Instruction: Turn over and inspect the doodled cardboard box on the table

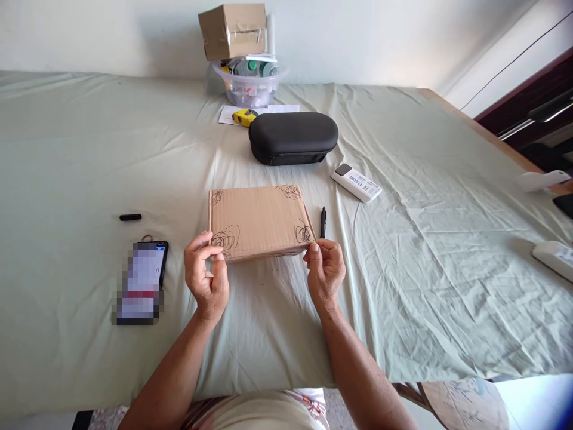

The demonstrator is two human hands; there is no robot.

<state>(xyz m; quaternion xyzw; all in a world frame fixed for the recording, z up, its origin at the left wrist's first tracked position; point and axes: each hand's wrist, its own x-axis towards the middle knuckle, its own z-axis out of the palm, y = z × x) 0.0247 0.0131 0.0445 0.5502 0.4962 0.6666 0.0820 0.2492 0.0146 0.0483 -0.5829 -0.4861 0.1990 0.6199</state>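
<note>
In front of me lies a flat cardboard box (262, 218) with black scribbles drawn at its corners. My left hand (206, 269) pinches the box's near left corner between thumb and fingers. At the near right corner, my right hand (324, 269) grips the edge in the same way, thumb on the near side. The fingertips under the box are partly hidden. Just right of the box, a black pen (323, 222) rests on the cloth, and its small black cap (130, 217) seems to be the piece lying far to the left.
A phone (141, 283), partly blurred, lies to the left. Behind the box are a black case (293, 137), a white labelled device (357, 183) and a yellow tape measure (244, 117). A plastic tub (253, 89) with a carton (233, 31) on top stands by the wall. Green cloth (439, 269) covers the table.
</note>
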